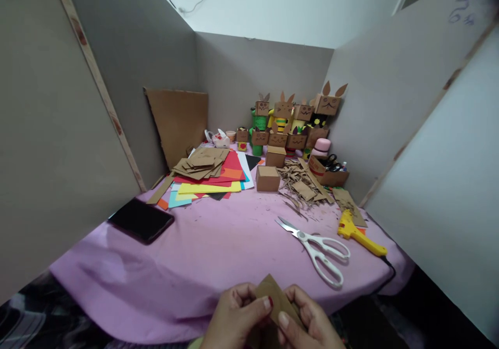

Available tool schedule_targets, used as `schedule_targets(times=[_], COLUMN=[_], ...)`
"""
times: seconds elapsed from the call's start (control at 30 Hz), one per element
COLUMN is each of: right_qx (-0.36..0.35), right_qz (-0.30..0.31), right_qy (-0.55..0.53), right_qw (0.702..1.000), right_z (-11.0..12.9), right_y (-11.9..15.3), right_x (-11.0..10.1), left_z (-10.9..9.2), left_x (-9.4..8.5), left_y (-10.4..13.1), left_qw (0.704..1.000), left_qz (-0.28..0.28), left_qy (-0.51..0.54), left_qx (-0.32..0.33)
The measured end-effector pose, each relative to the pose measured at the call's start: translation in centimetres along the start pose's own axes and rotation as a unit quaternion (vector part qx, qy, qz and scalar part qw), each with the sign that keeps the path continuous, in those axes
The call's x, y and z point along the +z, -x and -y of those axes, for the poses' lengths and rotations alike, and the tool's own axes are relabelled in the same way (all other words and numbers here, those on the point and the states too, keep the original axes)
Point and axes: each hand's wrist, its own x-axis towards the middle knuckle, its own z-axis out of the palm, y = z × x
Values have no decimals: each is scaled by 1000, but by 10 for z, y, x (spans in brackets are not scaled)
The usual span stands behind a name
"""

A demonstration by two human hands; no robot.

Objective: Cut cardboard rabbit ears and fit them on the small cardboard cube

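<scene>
One brown card piece [278, 299] is being pinched between the left hand [236, 315] and the right hand [312, 318], with both thumbs being pressed on its face. It seems only partly worked: no drawn marks are being shown on it, and its underside cannot be told. Far ahead of the hands, cardboard figures [283, 110] are being displayed, their drawn faces and ears apparently done. Nearer the hands, two boxes [267, 178] are being shown plain on their visible sides; faces and ears are judged to be lacking there.

At least eight figures are being counted, overlap hiding the exact number. One pair of white-handled scissors [302, 236] is being seen ahead-right of the right hand, one yellow glue gun [360, 237] farther right, and one dark-screened device [141, 220] well ahead-left of the left hand. The card stack [205, 159] and coloured sheets [210, 187] ahead-left, and the scraps [304, 190] ahead-right, are being overlapped too much for counting.
</scene>
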Motion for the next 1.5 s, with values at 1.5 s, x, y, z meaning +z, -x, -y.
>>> schedule_targets(times=[1.5], right_qx=[-45], right_qz=[-180], right_qy=[140], right_qw=[973], right_z=[10], right_y=[-3], right_x=[-108], left_z=[-48], left_x=[14], left_y=[-17], left_qw=[967], left_qz=[-193], left_qy=[111], left_qx=[125])
